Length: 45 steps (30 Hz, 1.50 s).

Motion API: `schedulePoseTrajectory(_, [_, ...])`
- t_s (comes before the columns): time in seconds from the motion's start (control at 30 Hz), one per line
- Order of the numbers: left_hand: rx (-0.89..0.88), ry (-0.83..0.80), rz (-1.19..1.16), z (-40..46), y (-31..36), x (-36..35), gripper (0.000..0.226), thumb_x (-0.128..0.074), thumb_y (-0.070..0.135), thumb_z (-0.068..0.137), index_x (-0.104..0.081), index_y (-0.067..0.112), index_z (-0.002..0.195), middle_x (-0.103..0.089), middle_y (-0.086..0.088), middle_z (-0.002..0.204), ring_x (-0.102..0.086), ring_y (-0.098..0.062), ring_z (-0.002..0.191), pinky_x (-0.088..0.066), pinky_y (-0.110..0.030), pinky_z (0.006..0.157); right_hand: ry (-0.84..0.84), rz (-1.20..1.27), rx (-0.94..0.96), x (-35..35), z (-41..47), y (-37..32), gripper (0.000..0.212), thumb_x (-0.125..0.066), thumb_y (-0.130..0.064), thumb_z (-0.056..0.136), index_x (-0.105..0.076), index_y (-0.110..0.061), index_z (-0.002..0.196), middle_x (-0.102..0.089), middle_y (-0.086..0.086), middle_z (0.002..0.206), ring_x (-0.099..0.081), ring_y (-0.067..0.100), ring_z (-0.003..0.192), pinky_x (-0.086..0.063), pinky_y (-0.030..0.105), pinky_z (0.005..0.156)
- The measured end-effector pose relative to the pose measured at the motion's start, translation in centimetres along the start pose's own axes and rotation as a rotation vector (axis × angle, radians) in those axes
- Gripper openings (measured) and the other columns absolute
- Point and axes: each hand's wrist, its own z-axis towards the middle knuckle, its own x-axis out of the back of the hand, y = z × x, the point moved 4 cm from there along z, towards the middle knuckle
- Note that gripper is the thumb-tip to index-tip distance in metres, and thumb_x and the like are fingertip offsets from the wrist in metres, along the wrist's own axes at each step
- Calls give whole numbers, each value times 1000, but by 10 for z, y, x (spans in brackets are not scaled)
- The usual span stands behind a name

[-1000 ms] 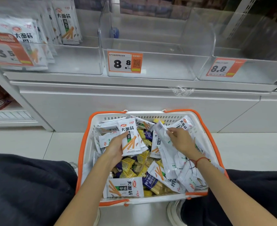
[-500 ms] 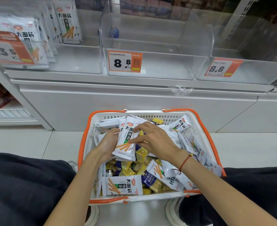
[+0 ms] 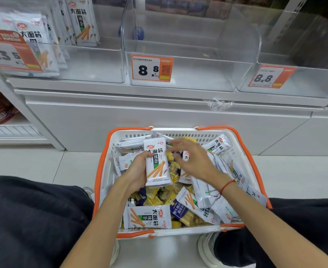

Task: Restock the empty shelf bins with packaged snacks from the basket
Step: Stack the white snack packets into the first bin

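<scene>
Snack packets [image 3: 149,217] heaped in our orange-rimmed basket [image 3: 101,171], our left hand [image 3: 138,171] gripping one upright white packet [image 3: 157,163], right hand [image 3: 196,161] blurred, fingers spread, clear shelf bin [image 3: 198,74] above.

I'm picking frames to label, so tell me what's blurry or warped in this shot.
Head view: the right hand is motion-blurred at the fingers; the left hand and its packet are sharp. Wide-angle distortion bows the shelf bins, and their clear plastic looks hazy.
</scene>
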Motion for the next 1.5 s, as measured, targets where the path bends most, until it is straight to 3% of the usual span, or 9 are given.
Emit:
schedulePoseTrajectory(0.1, [-20,56,-70,3,2,5,21,-39,19,97,-57,11,104,-69,-11,89,-62,-25,75,-51,-38,73,185,0,-271,32,9,30,29,-55,-2,86,-72,-21,98,-68,-4,109,-61,11,96,-51,31,86])
schedulePoseTrajectory(0.23, [-36,50,-119,8,-2,9,23,-44,20,97,-55,11,116,-65,-14,114,-63,-27,87,-54,-40,72,-432,-191,-675,25,-8,72,25,-48,-4,90,-66,-8,108,-62,3,97,-56,16,68,-48,24,60])
schedulePoseTrajectory(0.4, [-38,53,-124,14,-7,6,19,-42,18,98,-58,12,107,-67,-12,104,-63,-26,83,-52,-41,76,-718,-648,-704,-34,-51,71,60,-52,-52,92,-45,-5,129,-45,12,131,-52,23,113,-47,29,85])
schedulePoseTrajectory(0.57, [-32,74,-59,15,-10,4,22,-40,19,99,-60,13,106,-66,-13,106,-62,-27,84,-49,-42,84,-555,-801,-596,-64,-55,62,28,-45,-22,98,-56,-9,121,-45,11,127,-52,21,112,-46,25,85])
schedulePoseTrajectory(0.73, [-72,124,-91,17,-6,12,21,-39,17,98,-60,15,99,-68,-12,97,-62,-27,80,-50,-41,79,-388,338,-859,-21,-35,68,21,-46,-20,96,-56,-8,82,-61,5,75,-60,14,63,-49,20,53])
schedulePoseTrajectory(0.83, [-79,171,-92,18,-3,16,19,-40,16,98,-59,14,97,-67,-12,93,-61,-27,77,-49,-40,74,-180,1037,-902,-1,-23,60,8,-45,-11,93,-53,-11,92,-61,4,84,-58,16,69,-49,23,58])
schedulePoseTrajectory(1.0, [-68,183,-75,20,-4,12,20,-40,16,97,-59,12,96,-67,-13,92,-61,-27,76,-50,-38,71,-147,1417,-764,5,-6,34,21,-51,3,88,-53,-4,108,-64,17,118,-60,28,100,-57,27,73])
schedulePoseTrajectory(1.37, [8,12,396,19,4,22,21,-42,22,94,-58,9,98,-65,-9,77,-60,-22,61,-48,-30,58,-1077,165,-302,21,-11,-10,42,-53,-10,94,-54,-37,127,-67,-11,104,-52,8,84,-41,18,72])
schedulePoseTrajectory(1.5, [131,-176,698,7,-12,5,33,-53,31,85,-53,8,109,-64,-11,102,-64,-24,78,-51,-33,74,-1008,-84,-240,10,-7,-12,36,-70,-27,86,-64,-25,122,-62,-27,102,-56,-7,101,-44,16,86])
